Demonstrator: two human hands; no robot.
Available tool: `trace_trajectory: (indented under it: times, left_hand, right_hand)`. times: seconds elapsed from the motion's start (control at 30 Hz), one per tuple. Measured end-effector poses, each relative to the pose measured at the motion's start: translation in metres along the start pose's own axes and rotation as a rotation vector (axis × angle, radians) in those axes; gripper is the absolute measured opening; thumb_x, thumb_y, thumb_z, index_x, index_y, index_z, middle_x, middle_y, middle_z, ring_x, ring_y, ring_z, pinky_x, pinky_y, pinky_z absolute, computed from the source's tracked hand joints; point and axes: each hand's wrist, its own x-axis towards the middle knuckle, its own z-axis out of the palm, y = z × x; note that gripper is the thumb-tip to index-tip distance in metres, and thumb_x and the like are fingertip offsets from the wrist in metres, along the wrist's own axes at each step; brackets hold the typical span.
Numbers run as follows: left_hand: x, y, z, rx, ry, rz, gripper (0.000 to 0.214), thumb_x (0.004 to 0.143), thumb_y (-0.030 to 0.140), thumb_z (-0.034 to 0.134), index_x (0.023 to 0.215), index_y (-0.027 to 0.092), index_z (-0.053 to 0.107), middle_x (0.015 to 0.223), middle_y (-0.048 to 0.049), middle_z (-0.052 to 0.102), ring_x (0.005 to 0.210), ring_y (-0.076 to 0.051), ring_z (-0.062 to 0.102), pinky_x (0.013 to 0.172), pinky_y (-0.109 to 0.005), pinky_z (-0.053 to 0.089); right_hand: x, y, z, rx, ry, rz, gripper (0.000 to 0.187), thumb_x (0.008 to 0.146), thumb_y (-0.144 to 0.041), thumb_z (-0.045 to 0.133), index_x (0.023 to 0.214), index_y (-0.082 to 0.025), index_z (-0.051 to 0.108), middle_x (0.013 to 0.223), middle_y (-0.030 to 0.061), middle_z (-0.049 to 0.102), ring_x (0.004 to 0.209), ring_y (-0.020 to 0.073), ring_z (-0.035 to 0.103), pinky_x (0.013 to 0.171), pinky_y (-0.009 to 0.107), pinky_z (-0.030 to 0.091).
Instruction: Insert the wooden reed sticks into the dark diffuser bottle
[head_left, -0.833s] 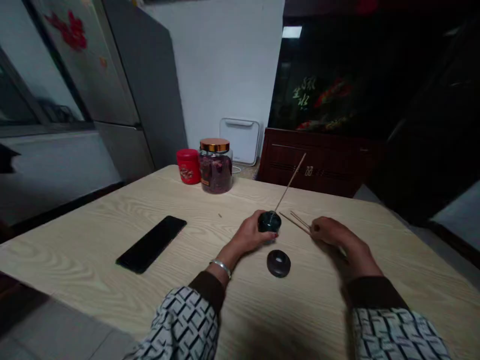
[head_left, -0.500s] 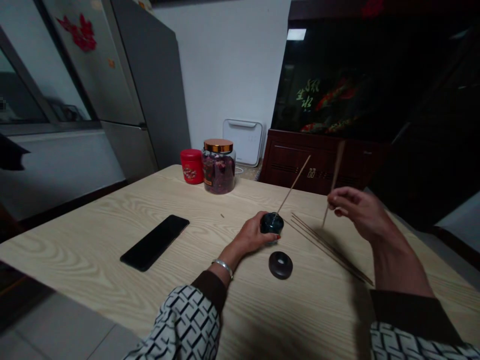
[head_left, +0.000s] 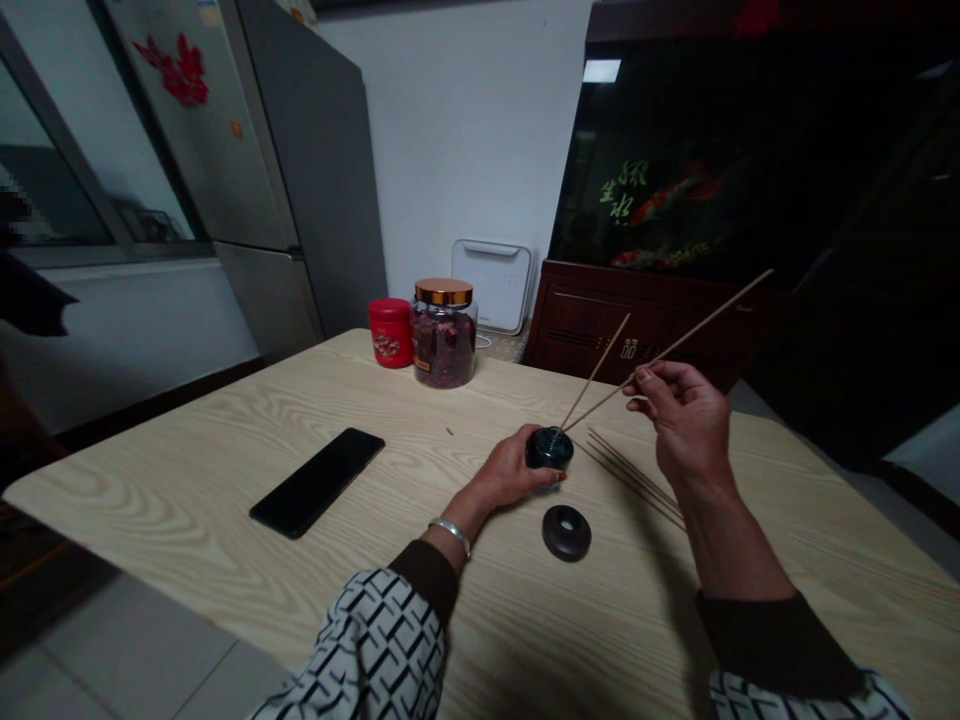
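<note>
Head view, holder: 1 small dark round holder [head_left: 549, 448], inside the curled fingers of the left hand [head_left: 510, 470], low over the table [head_left: 187, 470]; cannot tell if it touches the top.
Sticks in holder: 1 thin upright stick [head_left: 596, 372], tilted away from the person.
Stick in hand: 1 long stick [head_left: 712, 325], pinched by the right hand [head_left: 686, 420], lower end at the holder's top; cannot tell if it is inserted.
Loose sticks: about 4 [head_left: 634, 475] on the table, right of the holder; exact count unclear.
Grip: left closed around holder; right thumb and fingers closed on stick.
Arms: both forearms forward, left low along the table, right raised from the table, wrist bent.
Wrist: 1 bracelet [head_left: 451, 535], left.
Disc: 1 dark disc [head_left: 566, 533] with center hole, near the holder.
Further out: 1 phone [head_left: 316, 482], face down or dark; 1 red tin [head_left: 391, 333]; 1 glass jar [head_left: 444, 340] with copper lid, beside the tin.
</note>
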Motion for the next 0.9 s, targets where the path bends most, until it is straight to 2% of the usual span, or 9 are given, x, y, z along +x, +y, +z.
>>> trace_trajectory:
  times: [0.3, 0.37, 0.47, 0.53, 0.63, 0.77, 0.83, 0.9]
  left_hand:
    - [0.001, -0.003, 0.001, -0.003, 0.004, 0.007, 0.067, 0.068, 0.037, 0.084, 0.127, 0.018, 0.057, 0.112, -0.0076, 0.069, 0.102, -0.023, 0.063, 0.091, -0.033, 0.048]
    - [0.001, -0.003, 0.001, -0.008, 0.003, 0.008, 0.068, 0.068, 0.037, 0.084, 0.127, 0.018, 0.057, 0.112, -0.0077, 0.069, 0.102, -0.023, 0.063, 0.091, -0.033, 0.048]
    - [0.001, -0.003, 0.001, -0.007, 0.010, 0.007, 0.068, 0.068, 0.037, 0.084, 0.128, 0.019, 0.057, 0.113, -0.0079, 0.069, 0.102, -0.023, 0.063, 0.092, -0.034, 0.048]
    - [0.001, -0.003, 0.001, -0.010, 0.015, 0.002, 0.068, 0.068, 0.037, 0.084, 0.128, 0.019, 0.057, 0.113, -0.0081, 0.068, 0.102, -0.023, 0.063, 0.092, -0.034, 0.048]
    - [0.000, -0.003, 0.001, -0.017, 0.008, -0.008, 0.068, 0.068, 0.038, 0.085, 0.127, 0.018, 0.057, 0.112, -0.0083, 0.069, 0.102, -0.023, 0.063, 0.091, -0.034, 0.048]
    - [0.000, -0.002, 0.000, -0.016, -0.002, -0.006, 0.067, 0.068, 0.037, 0.084, 0.126, 0.018, 0.057, 0.111, -0.0075, 0.069, 0.101, -0.023, 0.063, 0.090, -0.033, 0.049]
    - [0.000, -0.002, -0.001, -0.018, -0.004, -0.011, 0.066, 0.069, 0.037, 0.084, 0.126, 0.018, 0.057, 0.111, -0.0072, 0.069, 0.101, -0.023, 0.063, 0.090, -0.033, 0.049]
    - [0.000, -0.002, -0.001, -0.018, -0.006, -0.021, 0.067, 0.068, 0.037, 0.084, 0.126, 0.018, 0.057, 0.110, -0.0069, 0.069, 0.100, -0.023, 0.064, 0.090, -0.033, 0.049]
  right_hand:
    - [-0.011, 0.019, 0.010, -0.086, -0.109, 0.027, 0.024, 0.075, -0.035, 0.079, 0.084, -0.019, 0.064, 0.075, -0.0005, 0.065, 0.067, 0.0127, 0.064, 0.055, 0.023, 0.054]
    - [-0.016, 0.025, 0.014, -0.127, -0.185, 0.068, 0.026, 0.076, -0.039, 0.077, 0.084, -0.018, 0.063, 0.075, 0.0001, 0.065, 0.068, 0.0136, 0.065, 0.056, 0.025, 0.054]
    - [-0.017, 0.029, 0.013, -0.240, -0.380, 0.168, 0.031, 0.077, -0.046, 0.074, 0.083, -0.018, 0.062, 0.076, 0.0016, 0.065, 0.067, 0.0155, 0.065, 0.057, 0.027, 0.054]
    - [-0.011, 0.028, 0.003, -0.345, -0.495, 0.223, 0.034, 0.080, -0.051, 0.069, 0.084, -0.018, 0.063, 0.075, 0.0028, 0.065, 0.066, 0.0167, 0.065, 0.057, 0.028, 0.054]
    - [0.008, 0.028, -0.031, -0.562, -0.541, 0.212, 0.033, 0.086, -0.051, 0.060, 0.084, -0.018, 0.063, 0.076, 0.0045, 0.067, 0.066, 0.0175, 0.065, 0.058, 0.029, 0.052]
    - [0.030, 0.042, -0.080, -1.122, -0.622, 0.161, 0.015, 0.083, -0.030, 0.058, 0.075, -0.020, 0.065, 0.071, 0.0052, 0.068, 0.063, 0.0183, 0.063, 0.060, 0.029, 0.045]
    - [0.030, 0.052, -0.092, -1.336, -0.687, 0.199, 0.011, 0.079, -0.023, 0.060, 0.072, -0.020, 0.068, 0.073, 0.0065, 0.071, 0.068, 0.0195, 0.065, 0.062, 0.029, 0.043]
    - [0.026, 0.061, -0.093, -1.416, -0.732, 0.249, 0.008, 0.075, -0.020, 0.064, 0.069, -0.020, 0.070, 0.076, 0.0067, 0.072, 0.071, 0.0195, 0.065, 0.063, 0.027, 0.042]
